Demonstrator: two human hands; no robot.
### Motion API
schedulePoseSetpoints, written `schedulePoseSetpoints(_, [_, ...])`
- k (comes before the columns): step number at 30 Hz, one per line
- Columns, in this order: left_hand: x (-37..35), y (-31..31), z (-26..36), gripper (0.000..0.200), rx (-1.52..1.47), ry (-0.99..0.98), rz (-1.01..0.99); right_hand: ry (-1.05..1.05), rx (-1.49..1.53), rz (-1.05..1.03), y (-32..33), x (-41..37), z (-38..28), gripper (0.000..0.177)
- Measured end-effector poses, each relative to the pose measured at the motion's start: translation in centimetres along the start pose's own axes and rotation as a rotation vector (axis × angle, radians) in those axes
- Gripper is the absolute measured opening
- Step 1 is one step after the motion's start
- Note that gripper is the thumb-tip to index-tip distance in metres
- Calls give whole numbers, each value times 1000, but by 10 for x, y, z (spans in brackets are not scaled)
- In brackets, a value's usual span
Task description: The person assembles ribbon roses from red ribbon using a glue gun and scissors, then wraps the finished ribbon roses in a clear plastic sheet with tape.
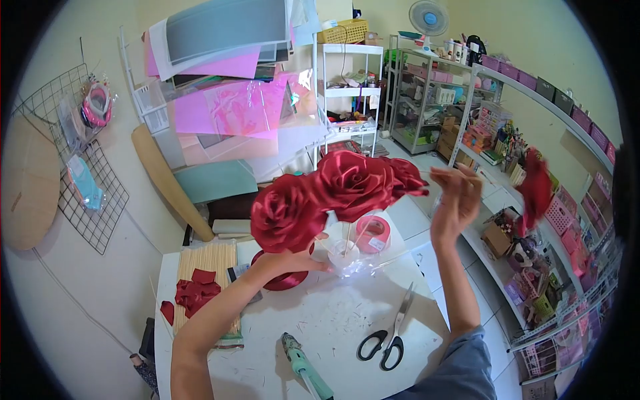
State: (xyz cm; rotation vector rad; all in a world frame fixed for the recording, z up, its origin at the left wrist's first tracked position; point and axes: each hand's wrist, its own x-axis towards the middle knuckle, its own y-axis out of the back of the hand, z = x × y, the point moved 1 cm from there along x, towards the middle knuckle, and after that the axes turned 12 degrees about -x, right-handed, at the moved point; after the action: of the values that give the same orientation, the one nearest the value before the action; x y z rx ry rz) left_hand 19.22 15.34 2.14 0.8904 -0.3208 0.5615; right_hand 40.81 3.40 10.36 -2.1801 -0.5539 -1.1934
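Three red satin roses (353, 183) stand close together on thin sticks in a clear cup (344, 257) on the white table (267, 360). My left hand (313, 257) is at the cup's left side, under the leftmost rose, its fingers partly hidden by the petals. My right hand (457, 193) is raised to the right of the roses, fingers bent and brought together; whether anything is between them cannot be made out. A blurred red petal-like piece (535, 190) shows farther right, apart from the hand.
On the table are black-handled scissors (390, 340), a green glue gun (303, 367), wooden sticks (223, 260) with red fabric pieces (197, 291), a red ribbon roll (285, 279) and a pink roll (373, 233). Shelves (507, 247) stand at the right.
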Motion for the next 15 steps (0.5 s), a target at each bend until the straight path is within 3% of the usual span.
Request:
schedulePoseSetpoints(1, [7, 8, 14, 55, 21, 294, -142, -9, -2, -9, 5, -6, -7, 15])
schedulePoseSetpoints(2, [8, 11, 22, 53, 41, 586, -289, 112, -36, -47, 13, -14, -16, 15])
schedulePoseSetpoints(5, [-26, -27, -86, 54, -157, 53, -21, 434, -120, -125, 30, -24, -47, 14])
schedulePoseSetpoints(7, [10, -1, -9, 64, 65, 285, -290, 476, -128, -156, 36, -25, -53, 15])
schedulePoseSetpoints(10, [16, 0, 14, 73, 119, 316, -376, 311, -154, -181, 30, -33, -52, 14])
schedulePoseSetpoints(12, [20, 5, 24, 71, 119, 308, -393, -143, -197, -300, 23, -50, -34, 12])
schedulePoseSetpoints(15, [17, 3, 14, 71, 177, 287, -346, -357, -5, -399, 8, -82, -13, 9])
